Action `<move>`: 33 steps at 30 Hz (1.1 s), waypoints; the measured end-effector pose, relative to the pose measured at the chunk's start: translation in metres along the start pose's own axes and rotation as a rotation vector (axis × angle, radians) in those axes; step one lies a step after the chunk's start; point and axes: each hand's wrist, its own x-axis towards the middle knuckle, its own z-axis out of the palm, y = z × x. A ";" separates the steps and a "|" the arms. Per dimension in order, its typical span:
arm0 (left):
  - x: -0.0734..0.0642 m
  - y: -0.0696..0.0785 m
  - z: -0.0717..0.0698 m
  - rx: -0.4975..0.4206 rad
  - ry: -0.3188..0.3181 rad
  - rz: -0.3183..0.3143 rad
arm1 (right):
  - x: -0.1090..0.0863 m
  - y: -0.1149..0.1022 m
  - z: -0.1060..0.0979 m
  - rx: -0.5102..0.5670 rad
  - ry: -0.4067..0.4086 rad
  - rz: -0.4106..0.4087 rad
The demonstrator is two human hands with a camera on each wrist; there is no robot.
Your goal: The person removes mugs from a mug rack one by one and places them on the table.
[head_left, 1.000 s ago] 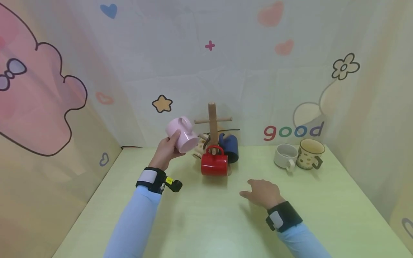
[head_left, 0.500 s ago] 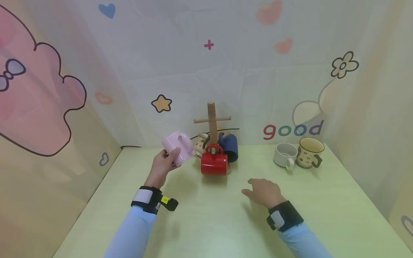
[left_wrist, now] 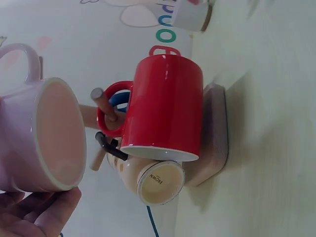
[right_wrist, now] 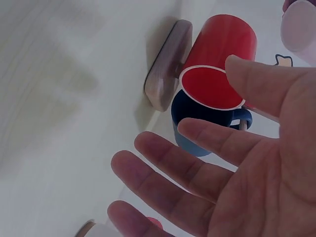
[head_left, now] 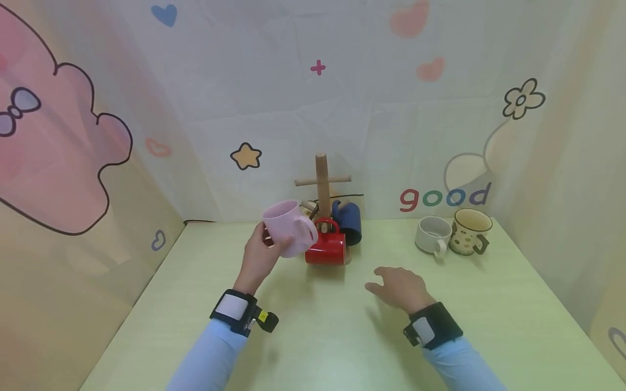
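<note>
My left hand [head_left: 261,255] grips a pink mug [head_left: 282,225] by its body, thumb on the near side, above the table. The mug's mouth faces up and its handle points right, overlapping a red mug [head_left: 325,250] in the head view. That red mug hangs by its handle from a peg of a wooden mug tree [head_left: 321,184]. A blue mug [head_left: 349,225] hangs to its right, and a cream mug [left_wrist: 160,182] hangs behind, mostly hidden in the head view. Over the table to the right, my right hand [head_left: 403,289] holds nothing, its fingers spread loosely.
At the back right, a white mug [head_left: 432,233] and a spotted cream mug [head_left: 469,233] stand upright side by side on the pale table [head_left: 313,347]. The tree's upper crossbar [head_left: 305,183] carries no mugs. A printed curtain [head_left: 274,70] hangs behind.
My left hand has lowered the pink mug and turned it from tipped mouth-down to mouth-up, with its handle now at the right. The right hand has barely moved.
</note>
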 end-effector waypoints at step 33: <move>-0.016 0.012 0.060 0.464 -0.150 0.560 | -0.011 -0.041 -0.043 0.246 0.129 -0.216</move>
